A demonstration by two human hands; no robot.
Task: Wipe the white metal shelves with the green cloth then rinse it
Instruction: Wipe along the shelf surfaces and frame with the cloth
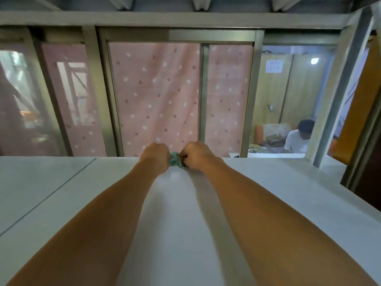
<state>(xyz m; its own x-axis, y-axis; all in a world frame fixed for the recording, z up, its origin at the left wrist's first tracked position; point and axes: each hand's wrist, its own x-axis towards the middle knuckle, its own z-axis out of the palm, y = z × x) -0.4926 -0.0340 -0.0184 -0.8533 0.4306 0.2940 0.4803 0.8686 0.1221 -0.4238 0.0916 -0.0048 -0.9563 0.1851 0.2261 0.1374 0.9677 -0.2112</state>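
Observation:
Both my arms stretch forward over the white metal shelf (278, 203). At its far edge, my left hand (155, 155) and my right hand (195, 154) are curled side by side around the bunched green cloth (174, 159). Only a small strip of the cloth shows between the two fists. The cloth sits on the shelf surface near its back edge.
Behind the shelf runs a sliding window frame (203, 89) with a pink dotted curtain (156, 96). Through an opening at the right a person in a white shirt (299, 139) sits in another room. A seam (51, 195) crosses the shelf at the left. A second shelf hangs overhead (185, 19).

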